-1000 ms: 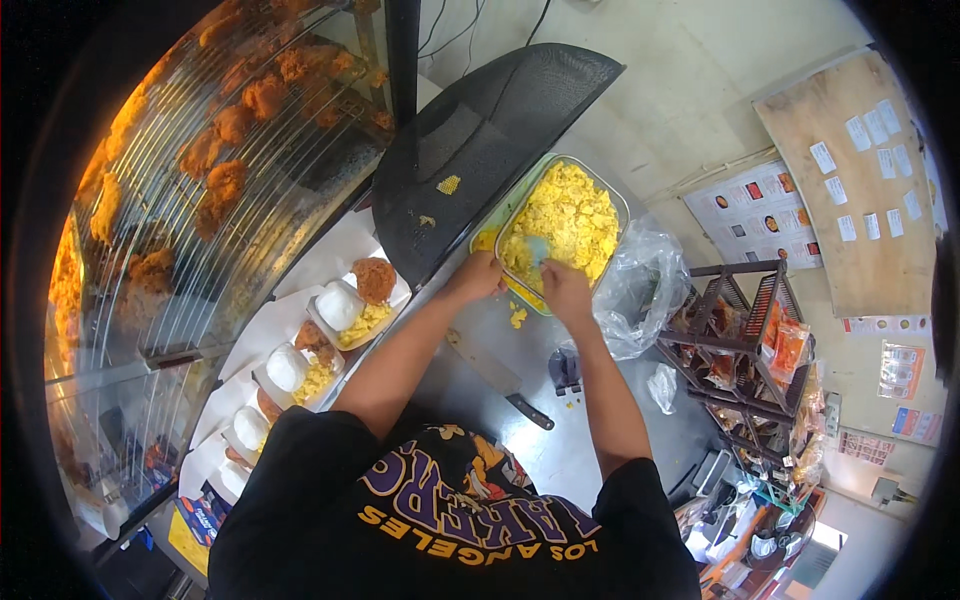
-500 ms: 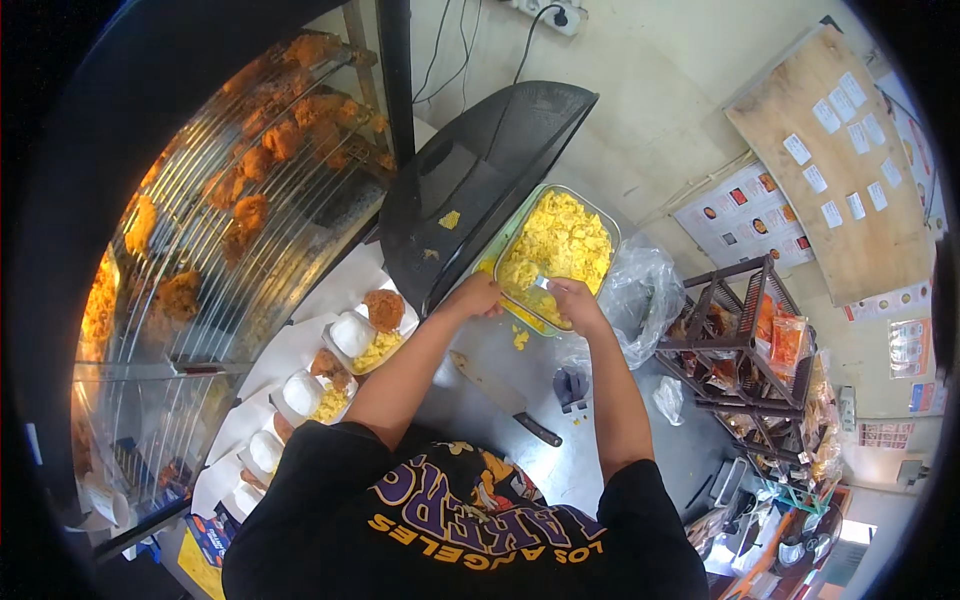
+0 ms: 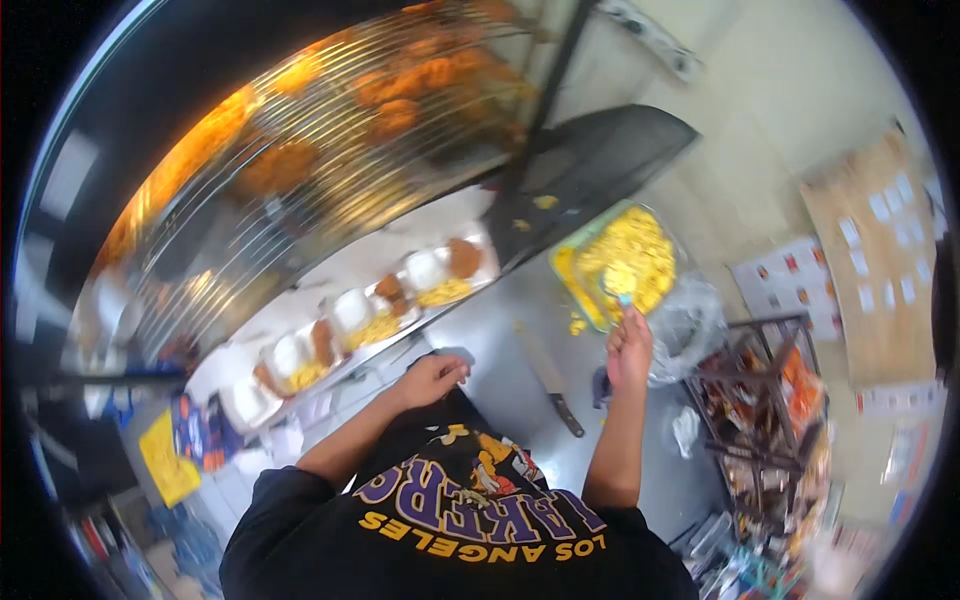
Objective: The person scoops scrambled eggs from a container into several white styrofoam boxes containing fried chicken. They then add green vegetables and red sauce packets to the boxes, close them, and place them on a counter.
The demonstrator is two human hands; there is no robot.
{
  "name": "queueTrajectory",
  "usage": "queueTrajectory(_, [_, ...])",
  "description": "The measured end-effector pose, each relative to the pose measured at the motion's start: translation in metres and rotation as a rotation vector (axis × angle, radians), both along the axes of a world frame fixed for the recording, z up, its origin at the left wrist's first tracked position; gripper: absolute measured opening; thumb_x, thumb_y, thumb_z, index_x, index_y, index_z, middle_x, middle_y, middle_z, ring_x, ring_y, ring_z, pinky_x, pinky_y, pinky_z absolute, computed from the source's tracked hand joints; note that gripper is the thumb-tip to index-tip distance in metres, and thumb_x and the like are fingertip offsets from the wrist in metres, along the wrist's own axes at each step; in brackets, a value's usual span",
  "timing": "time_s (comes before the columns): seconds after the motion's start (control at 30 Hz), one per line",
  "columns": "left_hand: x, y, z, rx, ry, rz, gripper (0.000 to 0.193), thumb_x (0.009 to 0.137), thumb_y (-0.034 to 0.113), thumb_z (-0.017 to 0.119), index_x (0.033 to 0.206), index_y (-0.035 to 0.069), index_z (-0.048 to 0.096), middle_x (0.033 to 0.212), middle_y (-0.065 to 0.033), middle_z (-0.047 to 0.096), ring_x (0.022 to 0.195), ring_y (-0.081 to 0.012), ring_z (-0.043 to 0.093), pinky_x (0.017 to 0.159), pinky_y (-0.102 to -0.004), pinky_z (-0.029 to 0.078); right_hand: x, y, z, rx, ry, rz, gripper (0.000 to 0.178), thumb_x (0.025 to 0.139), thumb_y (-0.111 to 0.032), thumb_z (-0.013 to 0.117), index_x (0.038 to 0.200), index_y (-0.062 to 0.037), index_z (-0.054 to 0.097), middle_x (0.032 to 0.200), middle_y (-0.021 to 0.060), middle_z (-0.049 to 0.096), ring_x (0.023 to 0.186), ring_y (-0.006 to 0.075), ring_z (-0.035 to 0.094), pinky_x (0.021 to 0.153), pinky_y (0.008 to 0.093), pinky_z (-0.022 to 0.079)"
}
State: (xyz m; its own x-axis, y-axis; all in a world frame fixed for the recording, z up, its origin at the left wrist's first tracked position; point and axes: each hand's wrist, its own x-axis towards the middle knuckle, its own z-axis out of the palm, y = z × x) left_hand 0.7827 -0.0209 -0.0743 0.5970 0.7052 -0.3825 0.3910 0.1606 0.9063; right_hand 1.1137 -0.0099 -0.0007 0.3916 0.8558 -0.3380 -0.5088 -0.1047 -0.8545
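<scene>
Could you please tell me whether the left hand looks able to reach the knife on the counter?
Probably yes: the left hand appears empty, the knife lies uncovered on the metal counter, and I see nothing blocking the way between them.

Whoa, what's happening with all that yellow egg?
Someone's right hand holds a spoon at the heap of scrambled egg, with some egg on it. The left hand is by the black shirt and seems empty. To the left, white rice, fried pieces and egg sit in a row of portions. A knife lies on the metal table.
</scene>
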Motion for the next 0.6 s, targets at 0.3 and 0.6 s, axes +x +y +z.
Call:
queueTrajectory(0.3, [-0.228, -0.158, -0.016, 0.45, 0.623, 1.063, 0.016, 0.084, 0.016, 0.057, 0.088, 0.001, 0.062, 0.078, -0.015, 0.062, 0.07, -0.0276, 0.059, 0.066, -0.0382, 0.046, -0.171, -0.034, 0.013, 0.143, 0.141, 0.558, 0.027, 0.097, -0.017, 0.046, 0.118, -0.0012, 0.049, 0.06, -0.007, 0.025, 0.046, 0.0014, 0.021, 0.04, 0.0183, 0.018])
queueTrajectory(0.6, [-0.327, -0.185, -0.029, 0.553, 1.05, 0.53, 0.05, 0.078, 0.048, 0.06, 0.101, 0.004, 0.057, 0.113, -0.0146, 0.054, 0.116, -0.0365, 0.039, 0.097, -0.0586, 0.021, -0.411, -0.053, -0.052, -0.007, 0.218, 0.971, 0.023, 0.093, -0.016, 0.051, 0.113, -0.0042, 0.054, 0.06, -0.0066, 0.037, 0.046, 0.003, 0.029, 0.041, 0.0191, 0.022])
